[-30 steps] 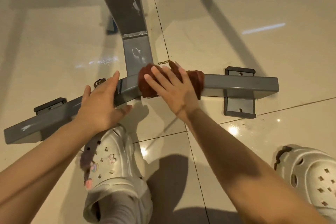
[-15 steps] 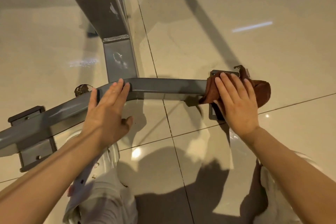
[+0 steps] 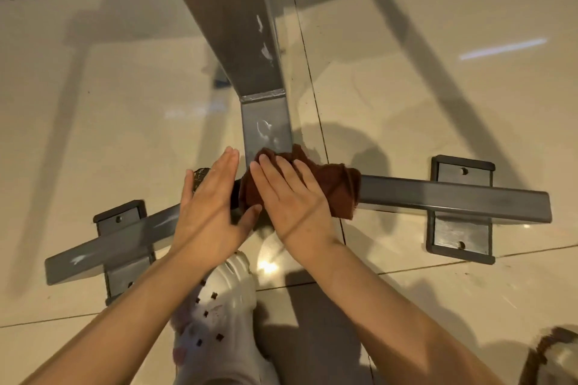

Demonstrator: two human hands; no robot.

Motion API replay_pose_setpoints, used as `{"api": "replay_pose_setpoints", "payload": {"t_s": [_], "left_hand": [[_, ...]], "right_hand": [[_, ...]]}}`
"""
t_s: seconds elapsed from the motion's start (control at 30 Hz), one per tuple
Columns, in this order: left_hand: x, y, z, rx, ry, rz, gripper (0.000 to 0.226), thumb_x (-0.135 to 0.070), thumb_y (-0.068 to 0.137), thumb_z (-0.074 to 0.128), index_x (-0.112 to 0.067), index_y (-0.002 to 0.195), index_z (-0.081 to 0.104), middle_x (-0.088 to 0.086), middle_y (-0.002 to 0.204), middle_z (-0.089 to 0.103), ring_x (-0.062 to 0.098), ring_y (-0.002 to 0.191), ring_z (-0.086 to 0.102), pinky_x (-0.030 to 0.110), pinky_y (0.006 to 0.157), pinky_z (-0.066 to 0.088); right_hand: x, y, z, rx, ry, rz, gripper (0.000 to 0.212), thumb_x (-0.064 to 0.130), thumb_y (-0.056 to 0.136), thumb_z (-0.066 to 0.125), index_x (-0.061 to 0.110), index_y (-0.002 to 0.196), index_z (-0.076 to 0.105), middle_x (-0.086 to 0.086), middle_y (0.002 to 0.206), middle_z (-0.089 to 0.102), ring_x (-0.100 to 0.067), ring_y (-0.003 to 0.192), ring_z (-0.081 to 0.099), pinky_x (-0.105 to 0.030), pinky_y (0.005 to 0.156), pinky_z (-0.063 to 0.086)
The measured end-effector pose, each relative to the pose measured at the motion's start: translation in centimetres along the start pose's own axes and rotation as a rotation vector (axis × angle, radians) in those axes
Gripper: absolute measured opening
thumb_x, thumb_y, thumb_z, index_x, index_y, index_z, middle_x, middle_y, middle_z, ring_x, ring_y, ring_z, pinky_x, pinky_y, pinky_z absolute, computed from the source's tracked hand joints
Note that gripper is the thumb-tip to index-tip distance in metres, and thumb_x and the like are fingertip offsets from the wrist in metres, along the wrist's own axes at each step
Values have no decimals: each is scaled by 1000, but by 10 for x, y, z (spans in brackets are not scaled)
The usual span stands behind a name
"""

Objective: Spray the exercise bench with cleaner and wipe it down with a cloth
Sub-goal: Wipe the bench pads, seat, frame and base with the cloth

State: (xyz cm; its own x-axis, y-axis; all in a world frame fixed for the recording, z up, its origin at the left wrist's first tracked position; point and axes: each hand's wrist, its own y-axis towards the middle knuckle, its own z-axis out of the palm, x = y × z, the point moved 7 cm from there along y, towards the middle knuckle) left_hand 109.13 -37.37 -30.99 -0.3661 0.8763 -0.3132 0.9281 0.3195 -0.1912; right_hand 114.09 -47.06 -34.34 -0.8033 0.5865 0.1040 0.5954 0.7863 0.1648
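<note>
Right hand [image 3: 294, 200] flat, fingers together on brown cloth [image 3: 339, 186] atop grey crossbar [image 3: 453, 197]; left hand [image 3: 209, 212] flat alongside, bar ends clear

Warm overhead light; glare on glossy floor [image 3: 438, 122]; long shadows; wide-angle bending, blurred lower edges.

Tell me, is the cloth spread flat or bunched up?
Bunched: the brown cloth sits in folds over the crossbar under the right hand.

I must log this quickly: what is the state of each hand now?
Left hand: open, flat on the base bar, holding nothing.
Right hand: open, pressing the brown cloth onto the bar.
</note>
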Motion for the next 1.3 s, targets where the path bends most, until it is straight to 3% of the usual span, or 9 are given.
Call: {"api": "replay_pose_setpoints", "payload": {"t_s": [0.17, 0.33, 0.5, 0.6, 0.7, 0.77, 1.0, 1.13, 1.3], "left_hand": [[20, -14, -3, -34, -118, -9, 74, -51, 86, 47, -21, 151, 27, -3, 156, 31, 10, 144, 26, 37, 119, -3], [8, -19, -11, -174, -256, 64, 50, -49, 87, 53, -15, 122, 64, -3, 121, 59, 14, 111, 55, 46, 100, 43], [-8, -4, -15, -140, -830, -178, 14, -30, 88, 68, -25, 100, 65, -22, 96, 65, -1, 98, 59, 21, 91, 46], [-9, -5, -11, -112, -1042, -227, 16, -6, 84, 71, -11, 94, 59, -12, 85, 68, 4, 88, 65, 21, 82, 51], [-13, -9, -12, -75, -1221, -232, 25, 4, 81, 71, -6, 96, 54, -8, 79, 67, 5, 78, 68, 17, 68, 53], [-19, -10, -16, -28, -1311, -173, 40, 4, 77, 75, -12, 108, 54, -2, 96, 70, 9, 90, 70, 18, 71, 54], [-27, -7, -53, -27, -1123, 9, 20, -17, 78, 75, -30, 93, 69, -9, 91, 70, 7, 84, 65, 24, 76, 54], [-38, -15, -76, 9, -739, 211, 17, -36, 80, 69, -35, 96, 68, -2, 97, 70, 13, 92, 66, 29, 80, 53], [-26, -25, -93, -144, -769, 49, 18, -15, 77, 79, -27, 84, 67, -13, 81, 68, 1, 72, 61, 9, 66, 44]], "right_hand": [[-15, 5, -11, -124, 196, -107, 49, 21, 79, 77, 11, 124, 65, -9, 127, 65, -25, 113, 64, -36, 105, 39], [-24, 1, -27, -97, 584, 257, 44, 31, 95, 40, 10, 126, 63, -4, 125, 66, -15, 120, 57, -31, 113, 25], [-7, -6, -29, 18, 800, 378, 44, 33, 99, 34, 18, 137, 53, 3, 137, 56, -8, 133, 43, -31, 121, 8], [-4, -12, -37, 113, 994, 411, 38, 30, 96, 42, 46, 130, 45, 17, 136, 54, 9, 131, 38, -21, 121, 3], [-9, -19, -43, 183, 1180, 410, 51, 17, 90, 47, 55, 125, 43, 28, 127, 57, 2, 130, 44, -39, 121, 21], [-12, -24, -47, 221, 1381, 465, 59, 6, 88, 45, 49, 128, 46, 14, 136, 55, -13, 132, 46, -42, 114, 37], [-35, -16, -88, -44, 1164, 411, 63, 4, 90, 62, 44, 135, 42, 19, 139, 46, 2, 119, 52, -22, 96, 50], [-46, -3, -92, 40, 910, 233, 58, 10, 83, 75, 36, 131, 54, 8, 148, 34, -8, 123, 48, -20, 97, 48], [-54, -5, -98, 109, 1054, 224, 13, 31, 86, 67, 26, 98, 69, 13, 95, 68, -12, 95, 65, -31, 81, 53]]}}
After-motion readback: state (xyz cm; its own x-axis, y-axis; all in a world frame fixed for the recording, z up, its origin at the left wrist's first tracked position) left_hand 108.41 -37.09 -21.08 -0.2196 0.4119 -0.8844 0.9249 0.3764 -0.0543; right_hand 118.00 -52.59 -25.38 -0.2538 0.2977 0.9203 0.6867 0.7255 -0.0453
